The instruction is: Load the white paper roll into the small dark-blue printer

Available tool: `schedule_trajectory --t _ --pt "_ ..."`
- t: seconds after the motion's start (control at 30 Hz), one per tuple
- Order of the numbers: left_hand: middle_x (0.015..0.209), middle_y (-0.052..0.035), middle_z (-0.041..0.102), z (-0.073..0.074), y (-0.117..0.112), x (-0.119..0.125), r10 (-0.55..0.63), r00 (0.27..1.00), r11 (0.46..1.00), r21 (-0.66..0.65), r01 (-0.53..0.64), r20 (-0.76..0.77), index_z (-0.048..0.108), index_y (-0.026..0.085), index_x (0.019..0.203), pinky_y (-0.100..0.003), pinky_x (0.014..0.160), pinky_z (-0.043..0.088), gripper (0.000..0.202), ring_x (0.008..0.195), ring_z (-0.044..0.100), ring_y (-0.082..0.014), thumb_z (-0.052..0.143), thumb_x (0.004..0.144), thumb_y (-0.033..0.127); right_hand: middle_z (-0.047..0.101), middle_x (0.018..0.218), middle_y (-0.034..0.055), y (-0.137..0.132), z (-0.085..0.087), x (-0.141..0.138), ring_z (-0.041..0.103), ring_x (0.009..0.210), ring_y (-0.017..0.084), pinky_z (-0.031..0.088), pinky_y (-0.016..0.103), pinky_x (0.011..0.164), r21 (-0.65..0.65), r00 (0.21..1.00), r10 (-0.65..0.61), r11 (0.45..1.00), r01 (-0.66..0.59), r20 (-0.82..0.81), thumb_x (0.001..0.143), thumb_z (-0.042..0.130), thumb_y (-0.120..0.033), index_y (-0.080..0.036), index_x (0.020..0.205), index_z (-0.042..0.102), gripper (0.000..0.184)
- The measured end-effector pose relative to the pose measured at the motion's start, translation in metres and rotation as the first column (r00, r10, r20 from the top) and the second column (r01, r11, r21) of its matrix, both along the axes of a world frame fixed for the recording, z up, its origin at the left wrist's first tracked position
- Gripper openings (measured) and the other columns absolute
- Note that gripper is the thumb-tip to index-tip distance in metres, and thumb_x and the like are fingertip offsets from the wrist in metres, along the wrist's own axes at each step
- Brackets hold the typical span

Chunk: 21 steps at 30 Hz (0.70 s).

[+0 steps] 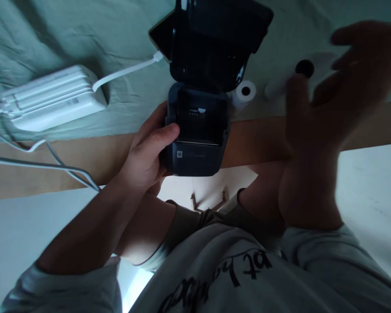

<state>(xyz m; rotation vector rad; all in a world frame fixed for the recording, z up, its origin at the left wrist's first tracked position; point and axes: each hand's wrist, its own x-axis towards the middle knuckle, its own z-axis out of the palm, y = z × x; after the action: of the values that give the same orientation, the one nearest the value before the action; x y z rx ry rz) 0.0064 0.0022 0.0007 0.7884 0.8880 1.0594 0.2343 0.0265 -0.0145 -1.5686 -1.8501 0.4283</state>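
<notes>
My left hand [148, 152] grips the left side of a small dark printer [197, 130], thumb pressed on its top edge. The printer's lid [215, 39] stands swung open above the body, showing the empty paper bay. My right hand [332, 100] hovers to the right of the printer, raised and blurred, its fingers spread apart and holding nothing. A white paper roll [244, 92] lies on the green cloth just right of the printer, between it and my right hand.
A white power bank [52, 98] lies at the left with white cables [35, 163] trailing from it, one running to a phone [161, 32] behind the lid. A small black round cap [304, 68] sits at the right. The wooden bed edge [52, 169] crosses the view.
</notes>
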Motion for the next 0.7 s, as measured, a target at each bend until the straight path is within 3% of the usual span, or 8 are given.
schedule_trajectory --t 0.2,0.33,0.5,0.7 --pt "0.081 -0.0036 0.065 -0.004 0.000 0.000 0.011 1.000 1.000 0.014 -0.012 0.016 0.057 0.011 0.098 -0.017 0.042 0.041 0.026 0.066 0.063 -0.0100 0.046 0.079 0.025 0.049 0.105 0.0041 0.008 0.002 0.007 0.048 0.097 0.008 0.043 0.020 0.078 0.115 0.993 -0.112 0.987 0.108 0.029 0.074 0.052 -0.018 -0.019 0.105 0.052 0.031" --pt "0.082 -0.0039 0.065 -0.009 0.000 -0.002 -0.001 0.999 0.999 0.041 -0.001 0.051 0.057 0.011 0.100 -0.016 0.041 0.039 0.027 0.064 0.062 -0.0095 0.045 0.080 0.024 0.051 0.107 0.0039 0.007 0.004 0.004 0.050 0.092 0.003 0.042 0.017 0.077 0.076 0.999 -0.029 0.997 0.030 -0.017 0.068 0.038 -0.004 -0.015 0.121 0.040 0.054" --pt "0.081 -0.0039 0.064 -0.013 0.000 -0.003 0.011 0.998 0.998 0.055 -0.014 0.054 0.055 0.010 0.102 -0.017 0.042 0.044 0.030 0.055 0.057 -0.0078 0.045 0.080 0.027 0.047 0.110 0.0072 0.005 0.005 0.004 0.048 0.101 0.008 0.042 0.023 0.087 0.059 0.998 -0.044 0.997 0.041 0.046 0.071 0.049 -0.016 -0.015 0.110 0.054 0.039" --pt "0.079 -0.0010 0.059 -0.012 -0.001 -0.004 -0.011 0.999 0.998 0.062 0.009 0.044 0.055 0.011 0.104 -0.013 0.041 0.043 0.029 0.051 0.053 -0.0038 0.047 0.081 0.026 0.050 0.111 0.0065 0.006 0.003 0.006 0.049 0.097 0.006 0.043 0.022 0.086 0.064 0.999 -0.027 0.998 0.026 0.021 0.066 0.042 -0.005 -0.014 0.120 0.043 0.055"
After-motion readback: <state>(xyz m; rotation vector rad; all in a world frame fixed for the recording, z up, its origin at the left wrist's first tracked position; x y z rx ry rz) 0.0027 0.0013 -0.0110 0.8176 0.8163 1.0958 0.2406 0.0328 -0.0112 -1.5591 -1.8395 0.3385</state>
